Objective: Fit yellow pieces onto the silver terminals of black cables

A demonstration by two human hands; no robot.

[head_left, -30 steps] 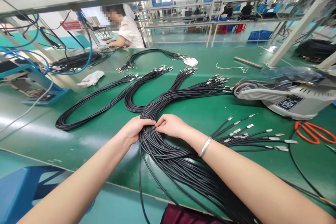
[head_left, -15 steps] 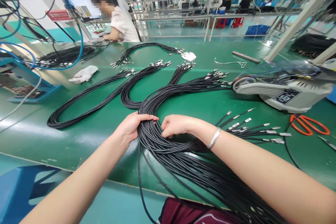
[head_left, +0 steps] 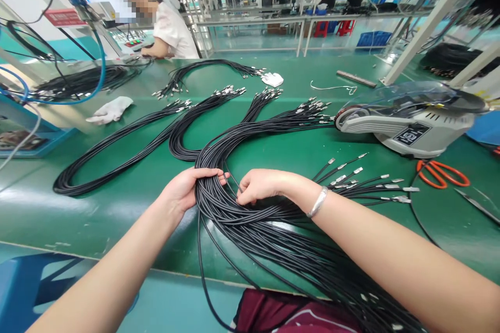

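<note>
A thick bundle of black cables (head_left: 250, 218) with silver terminals lies on the green table (head_left: 117, 208) and runs off its near edge toward me. My left hand (head_left: 185, 190) curls over the bundle's left side, fingers wrapped on the cables. My right hand (head_left: 260, 186) pinches a single black cable out of the bundle just right of the left hand. A silver bangle sits on my right wrist. Loose terminal ends (head_left: 367, 184) fan out to the right.
Further cable loops (head_left: 117, 140) lie across the table's middle. A tape dispenser machine (head_left: 406, 119) stands at right, with orange scissors (head_left: 441, 174) beside it. A white glove (head_left: 109, 109) lies at left. A person in white works at the far left end.
My hands have moved slightly apart on the bundle. The right fingers now lift one cable away from the rest. The view has shifted a little to the right.
</note>
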